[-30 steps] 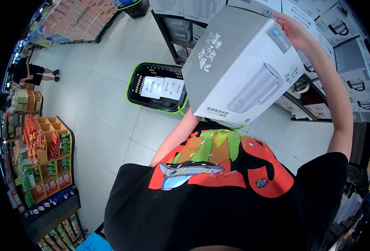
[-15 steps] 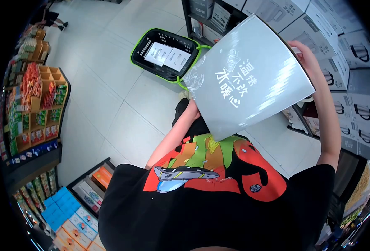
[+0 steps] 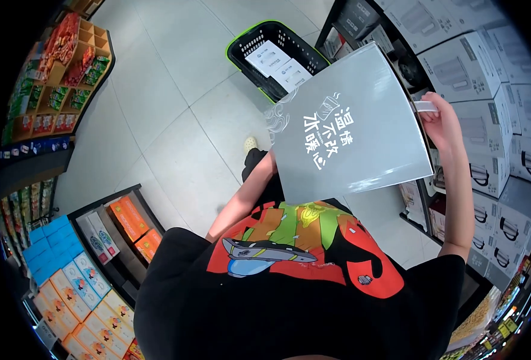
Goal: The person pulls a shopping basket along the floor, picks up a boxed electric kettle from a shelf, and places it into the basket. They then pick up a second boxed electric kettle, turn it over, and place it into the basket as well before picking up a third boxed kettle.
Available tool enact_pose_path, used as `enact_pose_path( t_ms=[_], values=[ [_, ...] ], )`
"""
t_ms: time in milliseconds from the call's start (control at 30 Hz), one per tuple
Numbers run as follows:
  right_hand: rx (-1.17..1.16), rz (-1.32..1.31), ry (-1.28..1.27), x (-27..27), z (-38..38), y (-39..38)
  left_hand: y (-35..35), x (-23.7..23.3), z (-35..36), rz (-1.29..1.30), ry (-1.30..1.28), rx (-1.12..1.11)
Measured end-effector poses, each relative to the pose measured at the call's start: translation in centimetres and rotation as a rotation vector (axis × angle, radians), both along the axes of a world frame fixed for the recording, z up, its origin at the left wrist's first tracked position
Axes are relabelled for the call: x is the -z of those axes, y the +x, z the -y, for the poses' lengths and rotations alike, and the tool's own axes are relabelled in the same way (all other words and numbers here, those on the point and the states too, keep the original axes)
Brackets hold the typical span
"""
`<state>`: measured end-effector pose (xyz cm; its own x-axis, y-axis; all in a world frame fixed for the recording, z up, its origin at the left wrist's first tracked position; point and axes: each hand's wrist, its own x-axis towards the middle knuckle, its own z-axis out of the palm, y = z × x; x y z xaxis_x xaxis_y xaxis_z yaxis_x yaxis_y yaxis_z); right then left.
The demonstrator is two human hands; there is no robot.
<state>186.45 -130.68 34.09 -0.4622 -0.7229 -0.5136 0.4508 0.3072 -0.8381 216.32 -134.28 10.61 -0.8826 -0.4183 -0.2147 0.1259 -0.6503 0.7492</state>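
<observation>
A large grey cardboard box (image 3: 361, 144) with white Chinese lettering and a line-drawn cup is held tilted in front of my body. My right hand (image 3: 438, 120) is closed round the white carry handle (image 3: 425, 106) on its right side. On the other side, my left forearm (image 3: 250, 189) reaches to the box's lower left edge. The left hand itself is hidden behind the box, so its fingers do not show. Beyond the box, a black shopping basket (image 3: 250, 67) with a green rim stands on the floor, partly covered by it, with white boxes (image 3: 280, 66) inside.
Stacked kettle cartons (image 3: 457, 69) line the shelves on my right. A dark shelf unit (image 3: 352, 24) stands behind the basket. At the left are a wooden snack rack (image 3: 79, 72) and a low display with orange boxes (image 3: 129, 217). Pale floor tiles (image 3: 163, 114) run between them.
The view has turned, so the basket and shelves appear further right. The box is tilted differently, and its right-side handle now shows clearly in my right hand.
</observation>
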Motion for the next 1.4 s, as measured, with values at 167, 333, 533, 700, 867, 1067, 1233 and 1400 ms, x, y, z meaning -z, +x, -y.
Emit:
enact_pose_path(
  t_ms=[167, 333, 533, 700, 867, 1067, 1233, 1400],
  values=[
    [-0.284, -0.353, 0.092, 1.3, 7.2, 5.8, 4.1, 2.9, 5.6, 0.286, 0.287, -0.259],
    [-0.707, -1.132, 0.138, 9.0, 13.5, 13.3, 8.5, 3.2, 12.5, 0.537, -0.385, -0.497],
    [-0.914, -1.467, -0.08, 10.4, 18.0, 14.7, 6.8, -6.1, 18.4, 0.357, -1.25, -0.489],
    [-0.996, -1.465, -0.168, 11.3, 21.8, 16.5, 3.3, -7.8, 19.6, 0.386, -1.295, -0.356],
    [-1.054, -1.343, -0.206, 13.2, 25.0, 16.6, 1.7, -5.4, 21.9, 0.548, -1.163, -0.293],
    [-0.965, -1.332, -0.223, 16.1, 28.2, 14.3, -1.0, -4.5, 27.1, 0.588, -0.918, -0.145],
    [-0.697, -1.13, -0.248, 18.1, 28.6, 10.5, -5.3, -0.4, 28.9, 0.617, -0.769, -0.03],
    [-0.401, -1.12, -0.039, 18.1, 26.2, 6.0, -8.8, 5.9, 31.2, 0.659, -0.71, -0.155]
  ],
)
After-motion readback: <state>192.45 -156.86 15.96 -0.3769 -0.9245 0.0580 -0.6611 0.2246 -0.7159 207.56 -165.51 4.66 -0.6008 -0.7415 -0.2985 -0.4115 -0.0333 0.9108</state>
